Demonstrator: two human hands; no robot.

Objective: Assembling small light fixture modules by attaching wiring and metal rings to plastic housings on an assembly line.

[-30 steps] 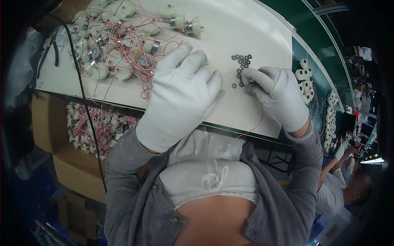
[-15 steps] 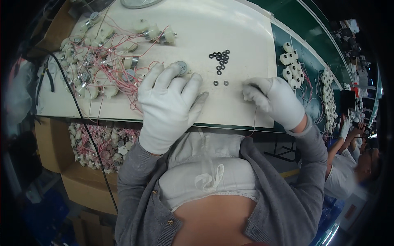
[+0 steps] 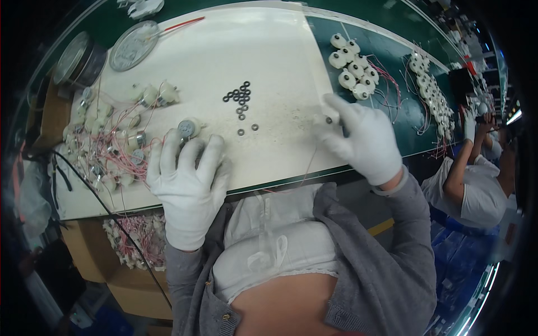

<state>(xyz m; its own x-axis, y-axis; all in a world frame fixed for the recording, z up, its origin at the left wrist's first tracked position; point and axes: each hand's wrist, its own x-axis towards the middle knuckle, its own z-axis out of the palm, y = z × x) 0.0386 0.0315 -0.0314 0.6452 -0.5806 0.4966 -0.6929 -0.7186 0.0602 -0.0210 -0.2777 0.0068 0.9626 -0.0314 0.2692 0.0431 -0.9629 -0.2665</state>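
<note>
My left hand (image 3: 190, 187), in a white glove, rests palm down with its fingers spread. A small round motor (image 3: 188, 129) with a grey metal face and a cream body lies at its fingertips; I cannot tell whether they touch it. My right hand (image 3: 367, 140), gloved too and blurred, is bent round a pale motor mostly hidden by the fingers. A dark ring (image 3: 329, 120) shows between thumb and forefinger, and a thin wire (image 3: 310, 165) hangs below. Between my hands lie several black rings (image 3: 242, 96) in a cluster, with two grey rings (image 3: 247, 130) nearer me.
Motors with tangled pink wires (image 3: 112, 148) cover the table's left side; a box (image 3: 137, 238) below holds more. Cream motors with black centres (image 3: 353, 70) stand on the green mat, with another row (image 3: 431, 95) beyond. A round dish (image 3: 134, 47) and pliers (image 3: 61, 171) lie left.
My view has shifted to the right. Against the table, my right hand has moved right, the wire going along, and its fingers have spread. My left hand stays spread beside the motor.
</note>
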